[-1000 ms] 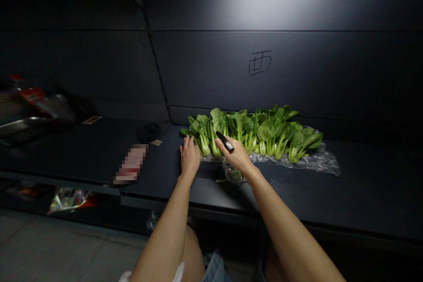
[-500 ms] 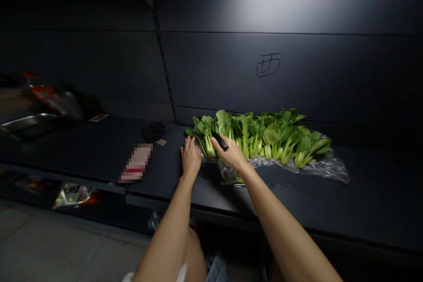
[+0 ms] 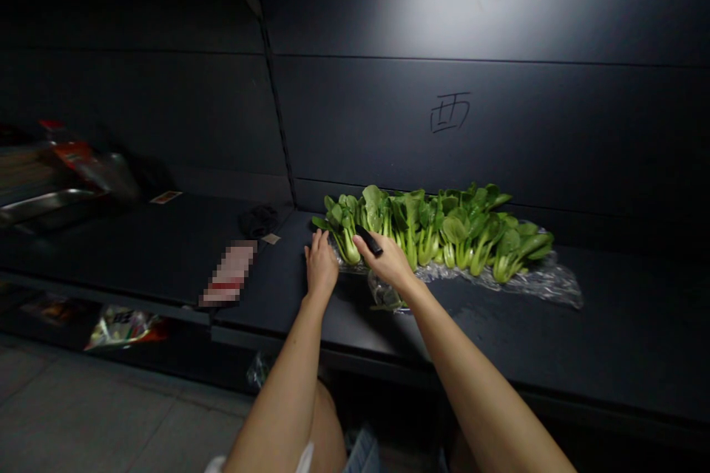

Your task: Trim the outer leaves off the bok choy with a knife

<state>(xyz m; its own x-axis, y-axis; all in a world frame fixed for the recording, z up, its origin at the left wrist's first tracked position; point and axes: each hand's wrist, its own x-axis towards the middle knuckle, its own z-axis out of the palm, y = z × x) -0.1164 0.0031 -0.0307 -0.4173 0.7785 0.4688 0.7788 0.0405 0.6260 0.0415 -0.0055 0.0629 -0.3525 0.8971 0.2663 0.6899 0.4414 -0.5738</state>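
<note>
Your head camera, above and behind your left hand (image 3: 322, 264) and right hand (image 3: 391, 261), faces forward and down.

Leafy greens (image 3: 430, 216), right of centre: deep green above, pale green below. Held object (image 3: 370, 242), centre: black. Shelf (image 3: 555, 340), lower right: dark grey.

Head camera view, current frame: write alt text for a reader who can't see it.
A person's right hand grips a black object before a row of leafy greens lying on clear plastic on a dark shelf. The left hand, fingers extended, is at the row's left end. A handwritten character marks the panel behind.
</note>
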